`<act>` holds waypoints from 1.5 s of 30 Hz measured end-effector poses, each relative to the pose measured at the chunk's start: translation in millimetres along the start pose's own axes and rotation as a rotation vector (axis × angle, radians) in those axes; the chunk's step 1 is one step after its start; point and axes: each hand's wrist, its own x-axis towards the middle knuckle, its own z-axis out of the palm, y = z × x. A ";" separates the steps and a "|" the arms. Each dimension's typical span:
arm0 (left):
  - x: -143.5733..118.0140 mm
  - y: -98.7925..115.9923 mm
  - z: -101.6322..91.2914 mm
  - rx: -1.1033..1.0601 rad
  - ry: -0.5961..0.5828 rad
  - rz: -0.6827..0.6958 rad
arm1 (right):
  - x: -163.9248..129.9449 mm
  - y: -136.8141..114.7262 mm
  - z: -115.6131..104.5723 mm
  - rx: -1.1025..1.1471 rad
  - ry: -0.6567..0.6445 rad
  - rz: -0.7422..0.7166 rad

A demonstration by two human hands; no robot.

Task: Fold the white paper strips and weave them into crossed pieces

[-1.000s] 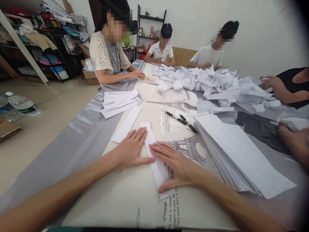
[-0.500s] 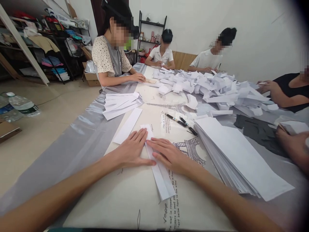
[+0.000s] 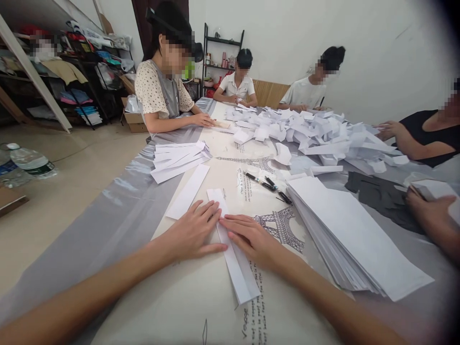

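Observation:
A long white paper strip (image 3: 239, 270), folded lengthwise, lies on the printed table cover (image 3: 172, 306) in front of me. My left hand (image 3: 196, 230) rests on the strip's left edge, fingers stretched forward and thumb across the paper. From the other side my right hand (image 3: 253, 235) lies flat over the strip's right part, its fingertips close to those of my left hand. Part of the strip is hidden beneath both hands. Just beyond my left hand lies another white strip (image 3: 189, 191).
A fan of folded strips (image 3: 179, 158) lies at the left edge. Black pens (image 3: 266, 183) are in the middle, beside a tall stack of white paper (image 3: 355, 235). Behind is a heap of folded paper (image 3: 305, 132). Several co-workers sit around the table; one person's hand (image 3: 429, 206) is at right.
The view has shifted slightly. My hands stay on the folded strip; the fingers of my left hand have spread a little and drawn slightly back along it.

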 end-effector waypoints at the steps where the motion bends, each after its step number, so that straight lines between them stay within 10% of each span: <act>1: 1.5 -2.9 -2.2 -0.001 0.005 0.013 | 1.0 0.1 0.5 -0.003 0.017 0.004; 7: 5.3 -25.1 -16.0 -0.194 0.001 0.168 | -1.1 -3.9 -7.1 -0.008 0.015 0.036; 21: -1.3 -24.0 -14.2 -0.640 -0.096 -0.168 | -5.8 -7.2 -15.9 0.120 0.048 0.330; 37: 3.6 -0.7 -9.3 -0.278 0.073 0.149 | -5.6 -11.8 -12.1 -0.087 0.025 0.041; 45: 1.1 -28.6 -18.5 -0.435 0.014 0.172 | -3.7 -7.8 -14.1 -0.125 0.034 0.024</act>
